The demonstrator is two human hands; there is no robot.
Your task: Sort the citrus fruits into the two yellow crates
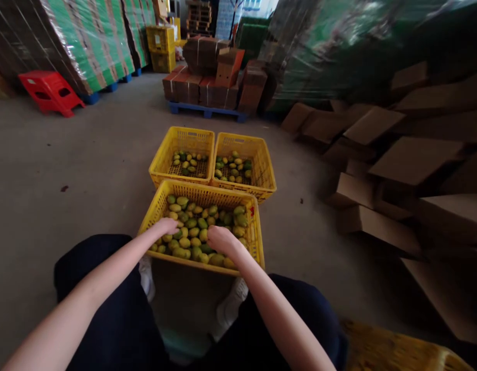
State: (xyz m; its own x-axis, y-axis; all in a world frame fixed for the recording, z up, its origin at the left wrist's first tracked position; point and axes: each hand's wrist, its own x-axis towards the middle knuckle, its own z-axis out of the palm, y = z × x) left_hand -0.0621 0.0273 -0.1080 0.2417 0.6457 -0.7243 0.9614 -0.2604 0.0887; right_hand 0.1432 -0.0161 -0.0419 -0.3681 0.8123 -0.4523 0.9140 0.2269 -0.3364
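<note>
A yellow plastic crate (207, 189) stands between my feet, with a layer of oval green and yellow lemons (194, 232) in it. My left hand (167, 226) is inside its left half, fingers curled down among the fruit. Towards the middle right of the crate, my right hand (219, 238) is closed just over the lemons, its knuckles up. What either hand holds, if anything, is hidden by the fingers. Two more yellow crates, one at left (161, 159) and one at right (263, 164), touch its far side and hold fewer lemons.
Loose cardboard boxes (393, 226) pile up on the right. A red stool (50, 91) stands at far left. Ahead, bundled cartons (218, 95) sit on a blue pallet (207, 110). Wrapped stacks (91, 41) line both sides. Something yellow (400, 348) lies at lower right.
</note>
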